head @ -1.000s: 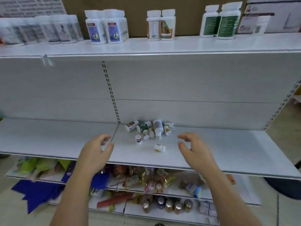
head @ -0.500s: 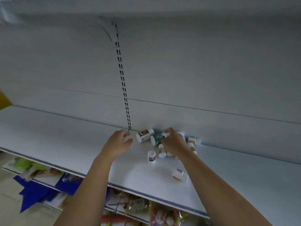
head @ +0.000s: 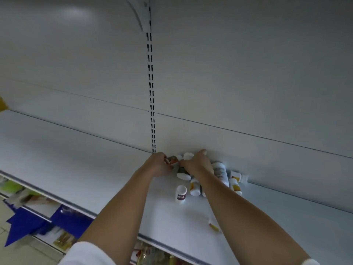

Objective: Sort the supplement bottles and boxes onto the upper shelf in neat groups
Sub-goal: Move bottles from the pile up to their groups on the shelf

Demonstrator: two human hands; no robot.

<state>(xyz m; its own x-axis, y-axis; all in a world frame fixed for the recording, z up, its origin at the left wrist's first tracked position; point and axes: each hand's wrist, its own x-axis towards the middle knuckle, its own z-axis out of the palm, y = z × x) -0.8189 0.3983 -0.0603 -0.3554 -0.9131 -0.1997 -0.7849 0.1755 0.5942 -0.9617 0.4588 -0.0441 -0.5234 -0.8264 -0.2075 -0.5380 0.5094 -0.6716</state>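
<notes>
View: head camera, turned onto a white shelf (head: pixel 76 159) and its grey back panel (head: pixel 238 73).
Slotted upright (head: pixel 150 92): runs down the back panel to the shelf, ends just left of the bottles.
Bottle pile (head: pixel 194 186): lies on the shelf right against the back panel; mostly small white bottles on their sides, touching each other.
Left hand (head: pixel 158 164): reaches to the left end of the pile; grip closed, fingers curled round the orange-labelled bottle (head: pixel 172 159).
Orange-labelled bottle: on its side, between the two hands, at the foot of the upright.
Right hand (head: pixel 197 165): lies on top of the pile, back of the hand up, fingers bent down over the bottles; grip hidden under the hand, so cannot tell if closed round one.
Dark bottle (head: pixel 183 174): sticks out from under the right hand, white cap toward the camera.
Large white bottle (head: pixel 220 172): on its side, just right of the right wrist.
Yellow-labelled bottles (head: pixel 236 185): on their sides at the right end of the pile.
Red-labelled bottle (head: pixel 181 192): stands upright just in front of the pile.
Lone bottle (head: pixel 213 225): near the front edge of the shelf, well apart from the pile, partly hidden by the right forearm.
Lower shelf (head: pixel 63 238): below, with blurred colourful packets and a blue sheet (head: pixel 23 224).
Sleeves (head: pixel 87 253): white, at the bottom edge of the picture.
</notes>
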